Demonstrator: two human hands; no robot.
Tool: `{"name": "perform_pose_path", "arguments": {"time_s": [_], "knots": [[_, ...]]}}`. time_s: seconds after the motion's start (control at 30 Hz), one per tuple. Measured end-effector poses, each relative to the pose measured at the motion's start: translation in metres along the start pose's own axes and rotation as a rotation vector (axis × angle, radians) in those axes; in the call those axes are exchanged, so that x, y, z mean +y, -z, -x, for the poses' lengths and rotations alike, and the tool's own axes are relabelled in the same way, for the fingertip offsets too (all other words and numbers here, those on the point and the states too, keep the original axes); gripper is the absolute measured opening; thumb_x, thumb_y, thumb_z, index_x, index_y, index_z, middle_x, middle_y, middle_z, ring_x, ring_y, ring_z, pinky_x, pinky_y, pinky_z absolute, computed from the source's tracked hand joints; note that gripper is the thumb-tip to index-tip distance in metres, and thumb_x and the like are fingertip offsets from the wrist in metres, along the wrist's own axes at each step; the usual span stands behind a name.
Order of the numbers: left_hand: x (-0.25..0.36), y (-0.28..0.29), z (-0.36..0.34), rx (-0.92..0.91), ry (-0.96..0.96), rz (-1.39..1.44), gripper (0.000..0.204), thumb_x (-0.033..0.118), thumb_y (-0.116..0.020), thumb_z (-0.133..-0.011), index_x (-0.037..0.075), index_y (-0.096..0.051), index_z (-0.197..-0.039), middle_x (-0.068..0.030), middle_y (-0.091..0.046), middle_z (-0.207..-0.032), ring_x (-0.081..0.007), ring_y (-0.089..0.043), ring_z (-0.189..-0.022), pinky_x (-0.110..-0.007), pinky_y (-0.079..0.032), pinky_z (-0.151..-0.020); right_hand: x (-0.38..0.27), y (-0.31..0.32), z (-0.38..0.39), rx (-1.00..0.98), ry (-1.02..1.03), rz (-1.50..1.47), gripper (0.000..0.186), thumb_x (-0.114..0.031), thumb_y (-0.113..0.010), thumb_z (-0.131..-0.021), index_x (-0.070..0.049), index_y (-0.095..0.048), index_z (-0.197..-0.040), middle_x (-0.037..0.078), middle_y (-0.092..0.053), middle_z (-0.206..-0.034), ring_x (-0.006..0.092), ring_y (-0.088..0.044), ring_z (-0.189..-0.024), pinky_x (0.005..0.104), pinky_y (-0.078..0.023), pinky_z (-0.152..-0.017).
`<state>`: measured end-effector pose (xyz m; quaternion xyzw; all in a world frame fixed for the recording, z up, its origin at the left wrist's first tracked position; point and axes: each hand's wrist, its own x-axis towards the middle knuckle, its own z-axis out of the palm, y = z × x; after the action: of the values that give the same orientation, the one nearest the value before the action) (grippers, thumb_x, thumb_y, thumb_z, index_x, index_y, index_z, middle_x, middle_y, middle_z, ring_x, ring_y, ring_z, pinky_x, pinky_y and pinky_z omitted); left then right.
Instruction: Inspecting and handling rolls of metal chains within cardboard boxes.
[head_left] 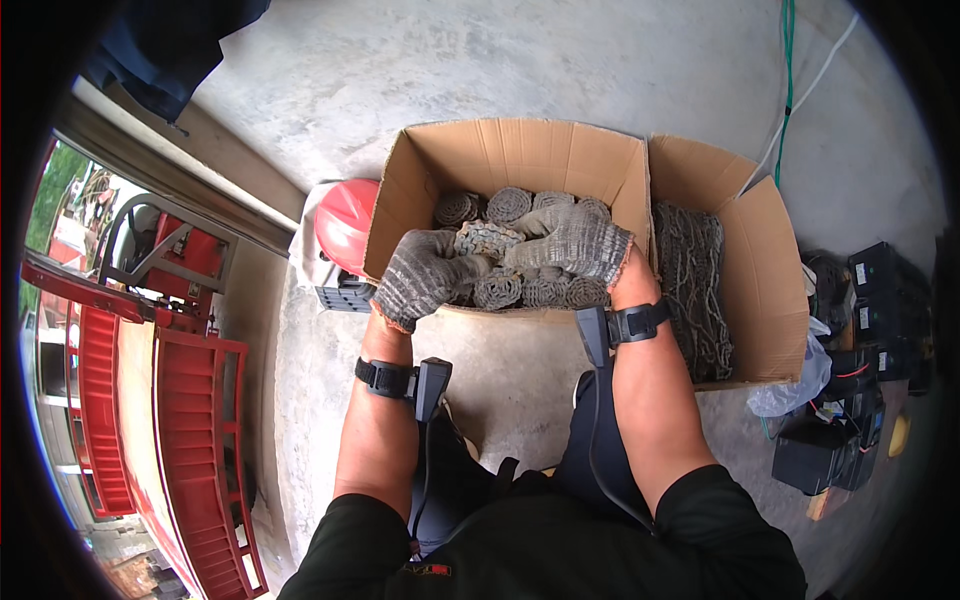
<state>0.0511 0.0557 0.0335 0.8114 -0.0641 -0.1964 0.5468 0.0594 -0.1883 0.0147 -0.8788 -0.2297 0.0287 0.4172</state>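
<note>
My left hand [422, 274], in a grey knitted work glove, closes on the left side of a rolled-up metal chain [487, 238]. This chain is grey with rusty brown patches. At its right side my right hand [575, 243], gloved alike, is closed on it too. Both hands are inside an open cardboard box [530, 145], over several other coiled chains. One coil [509, 204] stands in the back row with its spiral end up, and another coil [497, 291] is in the front row. My gloves hide the middle of the box.
A second cardboard box [770, 300] adjoins on the right, with dark chain strands [690, 285] inside. Left of the first box is a red hard hat [345, 222]. Black batteries [810, 450] and a plastic bag [790, 385] lie right. A red vehicle [200, 430] stands left beyond the doorway.
</note>
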Motion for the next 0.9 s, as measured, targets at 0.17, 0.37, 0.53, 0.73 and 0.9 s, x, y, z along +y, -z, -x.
{"name": "perform_pose_path", "arguments": {"time_s": [0.17, 0.37, 0.53, 0.73, 0.9], "knots": [[-0.005, 0.007, -0.004, -0.048, -0.101, -0.240, 0.023, 0.020, -0.082, -0.083, 0.002, -0.071, -0.074, 0.0029, -0.059, -0.059, -0.0050, -0.049, -0.056, -0.027, -0.042, -0.050, -0.019, 0.004, -0.002, -0.198, -0.272, -0.272, 0.032, -0.034, -0.077, -0.083, -0.004, -0.072, -0.093, 0.007, -0.068, -0.072, 0.0123, -0.062, -0.060, 0.0316, -0.050, -0.057], [-0.004, -0.010, -0.003, 0.057, -0.106, 0.230, 0.018, 0.015, -0.078, -0.086, -0.001, -0.072, -0.086, 0.0015, -0.066, -0.071, -0.0056, -0.055, -0.062, -0.024, -0.047, -0.055, -0.010, -0.001, -0.001, 0.028, -0.143, -0.380, 0.028, -0.029, -0.075, -0.087, -0.002, -0.071, -0.091, 0.008, -0.069, -0.074, 0.0112, -0.061, -0.059, 0.0267, -0.048, -0.053], [-0.002, -0.034, -0.003, 0.117, -0.152, 0.483, 0.013, 0.008, -0.071, -0.089, -0.004, -0.070, -0.096, -0.0062, -0.072, -0.085, -0.0112, -0.065, -0.074, -0.026, -0.054, -0.071, -0.022, -0.003, -0.003, 0.095, -0.324, -0.841, 0.024, -0.024, -0.074, -0.091, 0.000, -0.070, -0.086, 0.004, -0.065, -0.066, 0.0079, -0.054, -0.051, 0.0237, -0.042, -0.046], [-0.005, -0.037, -0.008, 0.220, -0.171, 0.523, 0.013, 0.009, -0.070, -0.090, -0.004, -0.070, -0.094, -0.0074, -0.071, -0.082, -0.0106, -0.065, -0.069, -0.025, -0.053, -0.064, -0.029, -0.012, -0.009, 0.133, -0.370, -0.786, 0.024, -0.022, -0.075, -0.089, 0.000, -0.068, -0.083, 0.004, -0.063, -0.064, 0.0091, -0.054, -0.050, 0.0247, -0.042, -0.046], [0.001, -0.013, -0.003, 0.218, -0.152, 0.265, 0.013, 0.010, -0.075, -0.087, -0.002, -0.073, -0.085, -0.0030, -0.070, -0.075, -0.0071, -0.062, -0.065, -0.025, -0.051, -0.059, -0.013, -0.007, -0.006, 0.111, 0.009, -0.067, 0.025, -0.021, -0.080, -0.080, -0.001, -0.069, -0.090, 0.005, -0.068, -0.075, 0.0108, -0.059, -0.059, 0.0267, -0.047, -0.054]]}}
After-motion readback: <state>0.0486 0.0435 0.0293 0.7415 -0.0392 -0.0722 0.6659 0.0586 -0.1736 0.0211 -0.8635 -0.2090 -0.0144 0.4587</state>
